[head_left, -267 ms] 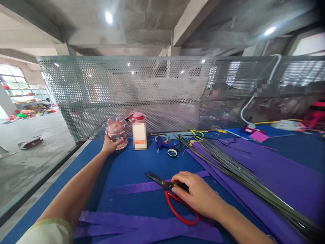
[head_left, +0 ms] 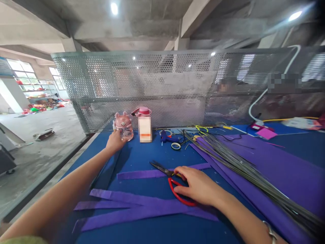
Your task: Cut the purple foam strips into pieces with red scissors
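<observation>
Left hand (head_left: 114, 141) reaches up to the pink cup (head_left: 123, 126) in the upper-middle of the frame, fingers wrapped round its base. Right hand (head_left: 196, 185) lies flat over the red-handled scissors (head_left: 172, 181) at center, fingers loosely curled on the handles, not through the loops. Purple strips (head_left: 142, 207) lie across the blue desk (head_left: 142, 159) just below.

A single head-worn camera looks forward and slightly down along the blue felt-covered worktable (head_left: 142, 159), close above its near edge, both forearms reaching in from below. It faces the perforated grey metal screen (head_left: 152, 88) along the table's far edge, with concrete ceiling above.
</observation>
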Motion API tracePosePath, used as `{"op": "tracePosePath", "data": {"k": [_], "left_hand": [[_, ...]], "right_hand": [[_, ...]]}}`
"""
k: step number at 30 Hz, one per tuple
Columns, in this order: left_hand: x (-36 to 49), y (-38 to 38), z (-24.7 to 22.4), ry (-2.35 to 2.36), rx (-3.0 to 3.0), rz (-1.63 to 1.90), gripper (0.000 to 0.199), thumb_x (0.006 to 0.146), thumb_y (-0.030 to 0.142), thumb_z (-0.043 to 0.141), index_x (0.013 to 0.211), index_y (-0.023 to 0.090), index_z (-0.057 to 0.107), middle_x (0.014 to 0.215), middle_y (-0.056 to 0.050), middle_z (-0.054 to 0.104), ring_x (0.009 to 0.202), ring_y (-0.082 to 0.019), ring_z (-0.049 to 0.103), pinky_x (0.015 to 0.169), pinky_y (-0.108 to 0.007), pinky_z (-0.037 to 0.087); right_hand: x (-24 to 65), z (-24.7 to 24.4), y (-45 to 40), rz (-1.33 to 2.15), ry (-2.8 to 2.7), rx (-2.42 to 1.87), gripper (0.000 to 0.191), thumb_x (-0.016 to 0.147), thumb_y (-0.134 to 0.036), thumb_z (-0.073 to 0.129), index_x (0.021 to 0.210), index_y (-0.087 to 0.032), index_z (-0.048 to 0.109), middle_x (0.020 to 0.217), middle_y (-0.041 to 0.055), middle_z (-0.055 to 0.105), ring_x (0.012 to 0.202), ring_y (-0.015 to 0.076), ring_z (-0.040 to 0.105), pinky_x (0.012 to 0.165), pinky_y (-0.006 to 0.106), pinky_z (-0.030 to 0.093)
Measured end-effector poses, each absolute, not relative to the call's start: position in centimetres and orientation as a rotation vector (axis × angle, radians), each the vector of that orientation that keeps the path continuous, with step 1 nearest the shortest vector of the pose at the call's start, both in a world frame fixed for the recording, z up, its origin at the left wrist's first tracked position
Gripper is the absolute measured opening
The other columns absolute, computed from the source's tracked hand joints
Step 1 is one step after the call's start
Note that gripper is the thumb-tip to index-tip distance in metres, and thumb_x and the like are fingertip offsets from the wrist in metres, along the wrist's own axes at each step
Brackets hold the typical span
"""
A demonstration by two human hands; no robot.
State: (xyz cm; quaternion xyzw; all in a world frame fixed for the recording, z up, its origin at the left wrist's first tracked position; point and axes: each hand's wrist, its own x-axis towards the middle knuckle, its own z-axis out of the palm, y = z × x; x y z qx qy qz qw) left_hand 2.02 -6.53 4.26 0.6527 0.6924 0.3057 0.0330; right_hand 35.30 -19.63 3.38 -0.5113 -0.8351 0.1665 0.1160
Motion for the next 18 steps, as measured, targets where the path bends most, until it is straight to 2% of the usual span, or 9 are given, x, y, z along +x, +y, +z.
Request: {"op": "tracePosePath", "data": {"k": [3, 5, 8, 10, 14, 18], "left_hand": [[5.5, -12.4, 5.6, 1.905, 2.23, 0.664, 0.03, 0.078, 0.04, 0.053, 0.092, 0.017, 0.066, 0.075, -0.005, 0.067, 0.072, -0.02, 0.062, 0.066, -0.028, 0.044], [8.0, -16.6, 5.6, 1.619, 2.355, 0.421, 0.028, 0.078, 0.043, 0.052, 0.083, 0.02, 0.069, 0.074, -0.003, 0.068, 0.069, -0.018, 0.062, 0.061, -0.026, 0.042], [10.8, -21.6, 4.4, 1.425, 2.428, 0.125, 0.031, 0.068, 0.048, 0.064, 0.083, 0.023, 0.07, 0.078, -0.004, 0.07, 0.07, -0.021, 0.063, 0.058, -0.027, 0.041], [11.5, -23.3, 3.4, 1.437, 2.457, 0.13, 0.03, 0.066, 0.043, 0.068, 0.087, 0.022, 0.07, 0.084, -0.005, 0.07, 0.074, -0.022, 0.063, 0.059, -0.028, 0.04], [11.0, -23.5, 2.2, 1.415, 2.391, 0.235, 0.02, 0.077, 0.037, 0.056, 0.08, 0.022, 0.068, 0.076, -0.002, 0.068, 0.069, -0.018, 0.06, 0.058, -0.025, 0.038], [9.5, -23.0, 1.9, 1.455, 2.339, 0.44, 0.022, 0.086, 0.033, 0.043, 0.082, 0.02, 0.061, 0.072, -0.001, 0.065, 0.066, -0.015, 0.057, 0.058, -0.024, 0.037]], "right_hand": [[35.3, 3.4, -19.3, 0.493, -2.485, -1.486, 0.027, 0.074, -0.036, 0.063, 0.097, -0.023, 0.061, 0.089, 0.0025, 0.065, 0.078, 0.0198, 0.057, 0.063, 0.026, 0.036], [35.4, 3.2, -19.0, 0.47, -2.471, -1.468, 0.027, 0.073, -0.032, 0.063, 0.099, -0.022, 0.061, 0.092, 0.0036, 0.064, 0.08, 0.019, 0.057, 0.064, 0.025, 0.036], [35.6, 2.6, -18.6, 0.439, -2.446, -1.465, 0.032, 0.069, -0.034, 0.066, 0.098, -0.02, 0.061, 0.093, 0.0055, 0.062, 0.079, 0.0187, 0.056, 0.063, 0.025, 0.036], [35.7, 2.1, -18.3, 0.444, -2.445, -1.46, 0.03, 0.069, -0.034, 0.064, 0.096, -0.02, 0.06, 0.083, 0.0031, 0.062, 0.07, 0.0168, 0.055, 0.056, 0.024, 0.033], [36.0, 1.4, -17.6, 0.503, -2.317, -1.501, 0.041, 0.066, -0.027, 0.063, 0.106, -0.02, 0.058, 0.068, -0.0021, 0.056, 0.058, 0.0132, 0.048, 0.051, 0.023, 0.028], [36.9, 2.0, -16.9, 0.967, -1.989, -1.423, 0.035, 0.07, -0.025, 0.056, 0.104, -0.016, 0.055, 0.063, -0.0037, 0.051, 0.05, 0.0097, 0.043, 0.047, 0.021, 0.03]]}}
